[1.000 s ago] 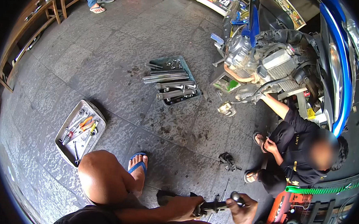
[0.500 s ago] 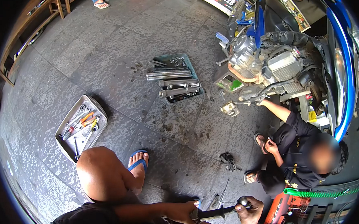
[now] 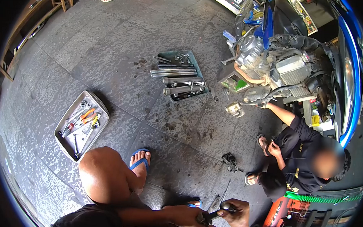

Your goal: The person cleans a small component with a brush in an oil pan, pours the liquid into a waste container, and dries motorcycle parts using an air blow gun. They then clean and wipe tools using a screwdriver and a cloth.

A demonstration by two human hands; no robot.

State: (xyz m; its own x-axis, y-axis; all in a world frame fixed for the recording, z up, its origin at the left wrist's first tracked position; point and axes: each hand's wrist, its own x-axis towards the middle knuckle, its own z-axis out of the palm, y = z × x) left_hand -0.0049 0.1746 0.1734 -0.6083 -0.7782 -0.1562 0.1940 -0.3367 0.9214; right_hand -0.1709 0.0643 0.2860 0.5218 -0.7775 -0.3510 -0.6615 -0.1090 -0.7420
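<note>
Low in the view, my left hand [image 3: 187, 217] is closed around a dark rod-shaped part [image 3: 213, 216], whose exact kind I cannot make out. My right hand [image 3: 237, 215] grips the same part near its rounded end [image 3: 226, 206], with the thumb pressed beside that end. Both hands are close together, above my lap, and hide much of the part. On the floor just beyond them lies a thin pointed tool [image 3: 226, 190]. A grey tray [image 3: 104, 105] with wrenches, orange-handled pliers and a screwdriver sits left of my bare knee.
A green tray [image 3: 197, 65] holds metal tubes and small hardware. At right a co-worker [image 3: 300, 161] squats by a partly dismantled motorcycle [image 3: 288, 67]. A dark crumpled item [image 3: 230, 162] lies on the floor. A red machine [image 3: 275, 215] and a green coiled hose [image 3: 320, 198] are at lower right.
My right hand has moved left, closer to my left hand, and less of the dark part shows between them. The view has shifted slightly.
</note>
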